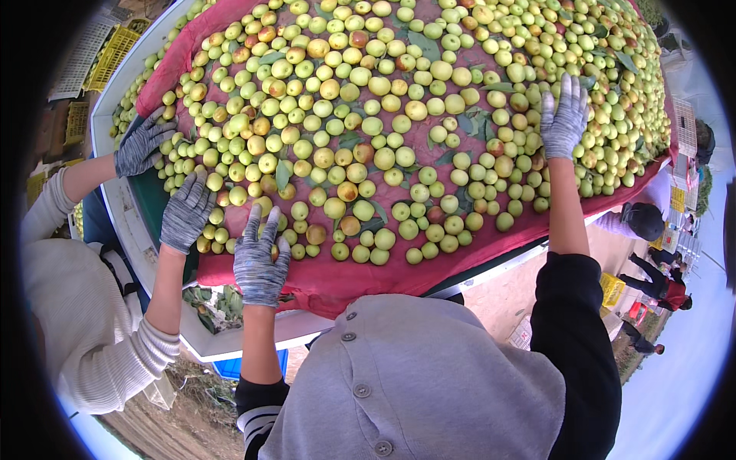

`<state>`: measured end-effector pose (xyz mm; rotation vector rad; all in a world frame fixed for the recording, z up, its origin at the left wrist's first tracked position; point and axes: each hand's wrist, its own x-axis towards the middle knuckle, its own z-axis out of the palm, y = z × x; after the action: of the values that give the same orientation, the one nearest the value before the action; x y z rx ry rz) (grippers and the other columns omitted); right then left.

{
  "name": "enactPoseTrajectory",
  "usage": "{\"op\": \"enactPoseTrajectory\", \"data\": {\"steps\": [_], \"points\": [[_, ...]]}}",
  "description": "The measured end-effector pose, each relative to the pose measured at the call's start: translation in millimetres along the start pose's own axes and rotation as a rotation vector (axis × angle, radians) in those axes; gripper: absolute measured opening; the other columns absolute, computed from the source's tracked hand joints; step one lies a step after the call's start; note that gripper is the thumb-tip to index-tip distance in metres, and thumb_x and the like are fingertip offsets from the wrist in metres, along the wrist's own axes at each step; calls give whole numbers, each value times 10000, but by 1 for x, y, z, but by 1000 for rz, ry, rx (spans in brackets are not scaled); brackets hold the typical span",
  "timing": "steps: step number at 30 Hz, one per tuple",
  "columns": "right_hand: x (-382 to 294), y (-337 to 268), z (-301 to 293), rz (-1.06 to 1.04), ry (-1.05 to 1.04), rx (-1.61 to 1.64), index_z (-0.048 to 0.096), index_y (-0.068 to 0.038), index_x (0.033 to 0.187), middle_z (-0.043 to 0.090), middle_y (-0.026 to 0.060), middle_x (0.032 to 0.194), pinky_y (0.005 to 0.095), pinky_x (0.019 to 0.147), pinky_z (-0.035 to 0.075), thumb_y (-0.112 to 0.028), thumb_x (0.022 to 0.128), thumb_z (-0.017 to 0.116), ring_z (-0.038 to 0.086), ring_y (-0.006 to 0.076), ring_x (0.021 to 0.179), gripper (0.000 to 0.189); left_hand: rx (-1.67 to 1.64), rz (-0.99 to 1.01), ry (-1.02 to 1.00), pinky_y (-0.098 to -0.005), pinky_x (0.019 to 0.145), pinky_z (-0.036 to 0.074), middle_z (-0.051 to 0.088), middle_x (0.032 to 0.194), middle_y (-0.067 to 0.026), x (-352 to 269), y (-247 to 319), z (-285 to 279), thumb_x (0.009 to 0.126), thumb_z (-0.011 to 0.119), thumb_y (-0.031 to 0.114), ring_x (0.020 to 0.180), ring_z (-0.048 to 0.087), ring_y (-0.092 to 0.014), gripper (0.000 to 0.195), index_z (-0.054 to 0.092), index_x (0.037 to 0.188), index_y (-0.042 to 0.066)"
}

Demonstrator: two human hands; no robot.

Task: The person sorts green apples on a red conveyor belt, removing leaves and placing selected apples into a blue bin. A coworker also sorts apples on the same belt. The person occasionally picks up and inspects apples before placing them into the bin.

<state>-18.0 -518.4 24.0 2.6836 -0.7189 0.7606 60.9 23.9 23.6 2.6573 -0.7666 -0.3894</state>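
Many small green fruits, likely jujubes (379, 86), some blushed red-brown, lie spread over a red cloth (339, 282) on a large sorting table. My left hand (261, 259), in a grey knitted glove, rests palm down at the near left edge of the fruit, fingers apart, its fingertips touching a few fruits. My right hand (564, 118), gloved alike with pale fingertips, lies stretched out flat on the dense heap at the right, its fingers nearly together. Neither hand shows a fruit gripped, though the palms are hidden. Green leaves (424, 46) are scattered among the fruits.
A co-worker's two gloved hands (187, 213) touch fruit just left of my left hand. The table's white rim (230, 348) runs along the near left, beside a pocket of leaves (221, 310). Yellow crates (115, 57) stand at the far left. Several people are beyond the right edge.
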Motion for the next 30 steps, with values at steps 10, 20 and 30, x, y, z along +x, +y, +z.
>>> {"op": "enactPoseTrajectory", "data": {"steps": [10,20,30], "points": [[-104,-79,-49,-207,-617,303,395,-227,1431,395,123,1463,528,1132,201,-503,892,549,325,386,1369,625,14,864,-662,-396,711,576,382,1490,-18,36,178,100,932,481,193,953,608,-348,470,483,1356,397],[-125,-99,-122,134,-1219,-56,136,-176,1525,63,205,1574,611,1115,182,-693,678,686,80,468,1431,1135,177,415,-243,-419,902,488,430,1460,-49,46,60,59,774,653,164,952,593,-346,569,556,1323,283],[-11,-28,-38,-57,-300,214,436,-143,1395,438,131,1431,431,1077,376,-313,860,644,397,347,1333,599,-279,-3,7,-394,1060,378,535,1342,-146,13,-39,9,848,609,54,1223,507,-300,458,559,1303,47]]}}
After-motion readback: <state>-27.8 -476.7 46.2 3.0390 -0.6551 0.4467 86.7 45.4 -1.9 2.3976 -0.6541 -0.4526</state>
